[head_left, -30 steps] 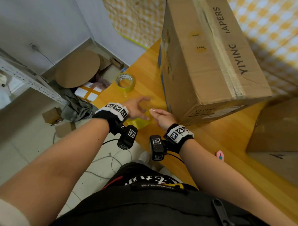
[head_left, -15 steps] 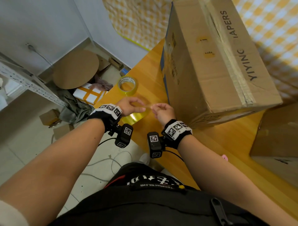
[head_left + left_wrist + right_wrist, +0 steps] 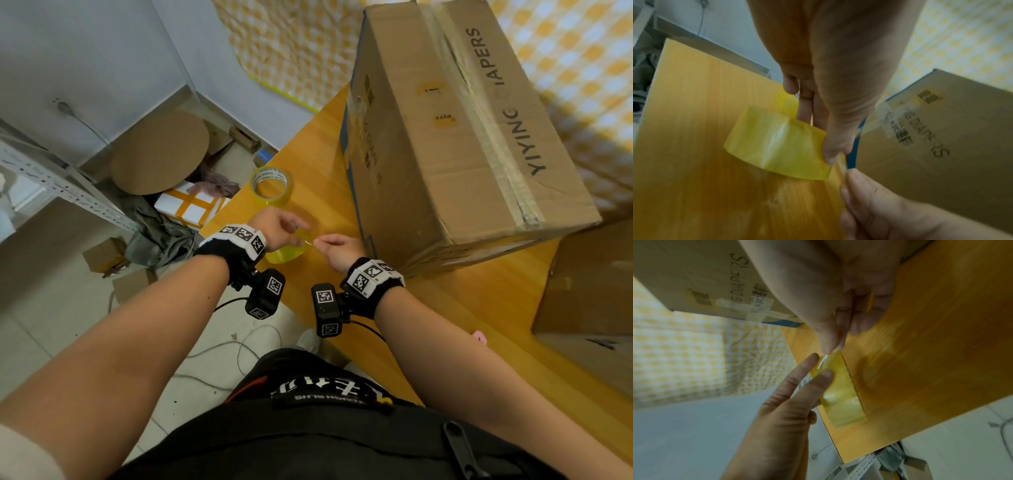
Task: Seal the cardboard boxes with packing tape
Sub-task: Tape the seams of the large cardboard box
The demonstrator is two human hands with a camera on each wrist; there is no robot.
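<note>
Shelf frame (image 3: pixel 51 178): grey perforated metal at 9 o'clock in the head view, standing on the floor.
Cardboard disc (image 3: pixel 159 152): round, at 10 o'clock, beside a white and orange box (image 3: pixel 190 207).
Tape roll (image 3: pixel 270 186): yellowish, on its side on the table (image 3: pixel 479 308) at 11 o'clock from the hands, apart from them.
Left hand (image 3: pixel 279 229): thumb and fingers pinch one end of a loose tape strip (image 3: pixel 777 142), just above the table's near-left corner.
Tape strip: yellow, translucent, creased, hanging between both hands above the tabletop; in the right wrist view (image 3: pixel 838 389) it runs from one hand's fingertips to the other's.
Right hand (image 3: pixel 337 250): thumb and forefinger pinch the strip's other end, fingertips near the left hand's.
Large box (image 3: pixel 462 137): brown cardboard, at 1 o'clock, standing on the table just right of the hands; pale tape runs along its top seam.
Second box (image 3: pixel 589 284): cardboard, at 3 o'clock, at the table's right edge, partly cut off.
</note>
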